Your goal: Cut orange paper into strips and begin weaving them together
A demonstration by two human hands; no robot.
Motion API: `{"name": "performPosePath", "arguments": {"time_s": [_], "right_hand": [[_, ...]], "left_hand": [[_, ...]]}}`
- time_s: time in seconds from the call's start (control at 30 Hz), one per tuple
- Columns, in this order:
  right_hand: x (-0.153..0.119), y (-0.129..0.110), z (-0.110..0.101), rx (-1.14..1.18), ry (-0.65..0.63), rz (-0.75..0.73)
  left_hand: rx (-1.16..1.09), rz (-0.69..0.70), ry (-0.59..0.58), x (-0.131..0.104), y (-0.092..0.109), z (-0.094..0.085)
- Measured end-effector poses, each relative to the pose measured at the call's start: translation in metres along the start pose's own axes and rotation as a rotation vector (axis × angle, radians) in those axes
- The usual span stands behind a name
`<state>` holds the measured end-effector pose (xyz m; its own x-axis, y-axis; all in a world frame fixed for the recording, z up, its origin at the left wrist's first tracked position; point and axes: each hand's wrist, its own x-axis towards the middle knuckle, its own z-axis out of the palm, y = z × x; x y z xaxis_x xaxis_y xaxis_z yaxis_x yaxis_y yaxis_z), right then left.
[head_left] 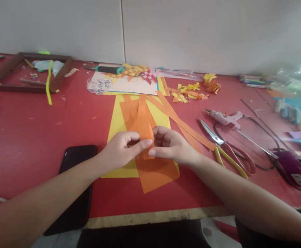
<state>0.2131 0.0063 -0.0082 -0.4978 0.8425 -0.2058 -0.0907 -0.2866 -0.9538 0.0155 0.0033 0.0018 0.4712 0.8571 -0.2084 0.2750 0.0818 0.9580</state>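
Observation:
An orange paper strip [145,128] is pinched between my two hands, its far end reaching away from me. My left hand [126,148] grips its left side, the thumb lying across the paper. From the right, my right hand [169,146] closes on the strip's edge with thumb and bent fingers. Beneath them lies a wider sheet of orange paper [155,174], set at an angle on a yellow sheet [111,144]. More loose orange strips [189,129] fan out to the right of my hands.
Scissors [222,144] with red and yellow handles lie right, beside a pink glue gun [225,119] and its cord. A black phone [75,165] is at left. Paper scraps [189,92], a cutter [109,69] and a brown frame [18,89] lie along the wall.

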Motion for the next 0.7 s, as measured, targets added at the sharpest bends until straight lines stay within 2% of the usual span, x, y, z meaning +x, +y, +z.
{"name": "performPosePath", "arguments": {"time_s": [0.07, 0.13, 0.27, 0.43, 0.57, 0.63, 0.7], "right_hand": [[0.000, 0.001, 0.000, 0.027, 0.043, -0.007], [0.000, 0.002, 0.001, 0.056, 0.096, -0.010], [0.001, 0.003, 0.003, 0.148, 0.250, -0.039], [0.004, -0.014, -0.003, 0.203, 0.351, -0.156], [0.005, -0.044, -0.023, 0.081, 0.340, -0.262], [0.006, -0.057, -0.040, -0.003, 0.359, -0.334], [0.008, -0.064, -0.060, -0.089, 0.468, -0.408]], "left_hand": [[0.082, 0.041, -0.034, -0.001, 0.000, 0.002], [0.154, 0.073, -0.122, -0.002, -0.002, 0.003], [0.269, 0.064, -0.267, -0.002, -0.007, 0.002], [0.288, 0.120, -0.269, -0.001, -0.011, 0.003], [0.277, 0.127, -0.280, 0.000, -0.001, -0.002], [0.382, 0.185, -0.210, -0.002, 0.012, -0.012], [0.533, 0.239, -0.084, -0.007, 0.029, -0.027]]}}
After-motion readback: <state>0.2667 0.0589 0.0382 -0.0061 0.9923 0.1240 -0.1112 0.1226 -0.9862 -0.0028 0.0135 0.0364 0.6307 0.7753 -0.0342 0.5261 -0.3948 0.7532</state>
